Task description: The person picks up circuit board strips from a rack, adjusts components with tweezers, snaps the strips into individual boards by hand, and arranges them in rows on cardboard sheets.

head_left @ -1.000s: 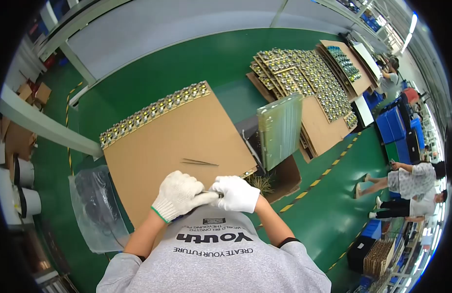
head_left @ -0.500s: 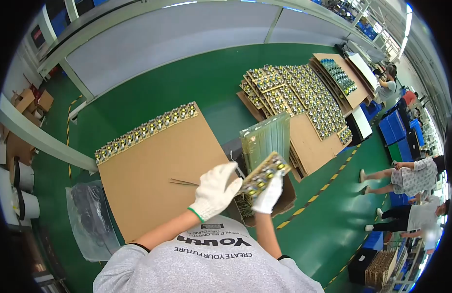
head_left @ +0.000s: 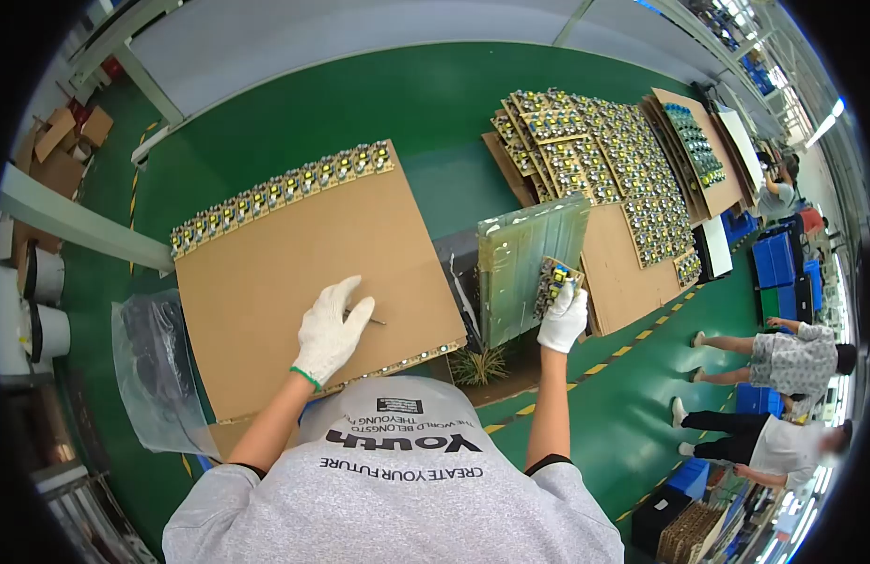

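My left hand (head_left: 333, 331), in a white glove with a green cuff, is over the brown cardboard sheet (head_left: 303, 254), its thumb and fingers apart. A thin dark piece (head_left: 377, 321) pokes out beside its thumb. My right hand (head_left: 563, 320), gloved in white, grips a circuit board (head_left: 553, 282) with yellow and blue parts, held upright against the greenish translucent panels (head_left: 524, 268). Along the far edge of the cardboard runs a row of similar boards (head_left: 284, 191).
Stacked boards (head_left: 604, 150) cover layered cardboard at the right. A box with thin strands (head_left: 479, 365) lies below the panels. Clear plastic (head_left: 158, 367) hangs at the left. Two people (head_left: 778, 428) (head_left: 792, 352) are at the far right, near blue bins (head_left: 774, 258).
My left hand has let go of the board and moved left over the cardboard. My right hand has carried the board up and right to the panels. The view has shifted.
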The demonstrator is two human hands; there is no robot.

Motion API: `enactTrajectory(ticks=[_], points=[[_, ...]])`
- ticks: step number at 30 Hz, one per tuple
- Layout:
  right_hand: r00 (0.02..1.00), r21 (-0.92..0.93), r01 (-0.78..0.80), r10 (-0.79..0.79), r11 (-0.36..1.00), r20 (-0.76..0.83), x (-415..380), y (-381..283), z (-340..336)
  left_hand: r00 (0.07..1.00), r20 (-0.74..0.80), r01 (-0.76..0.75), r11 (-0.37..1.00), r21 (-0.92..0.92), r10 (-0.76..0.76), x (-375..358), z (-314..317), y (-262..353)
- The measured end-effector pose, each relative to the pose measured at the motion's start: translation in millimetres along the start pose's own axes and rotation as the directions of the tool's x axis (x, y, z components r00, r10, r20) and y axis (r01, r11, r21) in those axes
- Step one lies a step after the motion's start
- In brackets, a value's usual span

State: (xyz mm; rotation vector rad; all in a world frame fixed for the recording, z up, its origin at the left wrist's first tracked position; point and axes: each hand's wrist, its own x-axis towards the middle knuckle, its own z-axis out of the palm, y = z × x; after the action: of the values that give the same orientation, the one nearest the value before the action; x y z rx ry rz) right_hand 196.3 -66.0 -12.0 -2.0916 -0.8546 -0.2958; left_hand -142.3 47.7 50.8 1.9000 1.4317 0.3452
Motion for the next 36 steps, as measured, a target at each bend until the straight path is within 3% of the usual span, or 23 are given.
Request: enactTrajectory(ticks=[4,7,12,15,20,23,24,26,27,28,29,30,31,32,34,35,36], points=[[0.989,0.069,-0.02,0.009,0.997,0.149,21,30,13,0.999,-0.035,0.029,0.993,-0.112,-0.033,-4,0,-1],[0.993,0.208,-0.069,0.047,0.976,0.109,23,20,18,0.997,-0.061,0.035,0.993,-0.112,-0.042,-2,-1,-4],[0.973,0.125,-0.174,0.151,0.977,0.173,20,16,13,0.993,-0.103,0.036,0.985,-0.171,-0.054,-3,10,-10],[0.912,0.405,-0.41,0.357,0.817,0.202,1,12,26,0.993,-0.115,-0.007,0.983,-0.183,-0.014,1,13,2],[0.916,0.331,-0.385,0.315,0.862,0.247,-7,23,23,0.981,-0.19,-0.095,0.961,-0.258,0.046,-6,8,10],[0.813,0.413,-0.58,0.465,0.702,0.352,-2,-9,-3,0.969,-0.231,-0.164,0.926,-0.341,0.086,-7,5,12],[0.815,0.416,-0.575,0.453,0.704,0.36,-4,-25,-11,0.975,-0.18,-0.195,0.893,-0.406,0.131,-6,3,15],[0.747,0.506,-0.663,0.523,0.551,0.41,-18,-70,-22,0.973,-0.096,-0.227,0.821,-0.524,0.208,-7,-4,20],[0.742,0.501,-0.671,0.505,0.547,0.442,-26,-88,-24,0.964,-0.023,-0.225,0.763,-0.606,0.266,-7,-8,28],[0.646,0.521,-0.763,0.453,0.383,0.614,-33,-105,-24,0.945,0.04,-0.212,0.7,-0.682,0.326,-5,-8,38],[0.534,0.491,-0.845,0.363,0.212,0.763,-41,-121,-24,0.904,0.008,-0.296,0.64,-0.709,0.428,1,2,43],[0.446,0.384,-0.885,0.241,0.264,0.862,-49,-139,-26,0.849,-0.027,-0.377,0.571,-0.729,0.527,4,9,43],[0.342,0.287,-0.899,0.123,0.329,0.932,-57,-154,-24,0.861,-0.044,-0.381,0.584,-0.717,0.507,2,7,41],[0.369,0.318,-0.889,0.104,0.33,0.923,-79,-180,-12,0.893,0.063,-0.182,0.486,-0.855,0.445,-2,1,39],[0.409,0.357,-0.875,0.105,0.328,0.906,-92,-189,3,0.849,0.323,0.267,0.19,-0.945,0.418,-2,1,41],[0.424,0.344,-0.691,-0.03,0.635,0.905,-91,-173,16,0.853,0.32,0.264,0.189,-0.946,0.413,-3,-3,35],[0.387,0.327,-0.409,-0.163,0.852,0.908,-92,-157,29,0.904,0.272,0.255,0.093,-0.962,0.331,-8,-10,21]])
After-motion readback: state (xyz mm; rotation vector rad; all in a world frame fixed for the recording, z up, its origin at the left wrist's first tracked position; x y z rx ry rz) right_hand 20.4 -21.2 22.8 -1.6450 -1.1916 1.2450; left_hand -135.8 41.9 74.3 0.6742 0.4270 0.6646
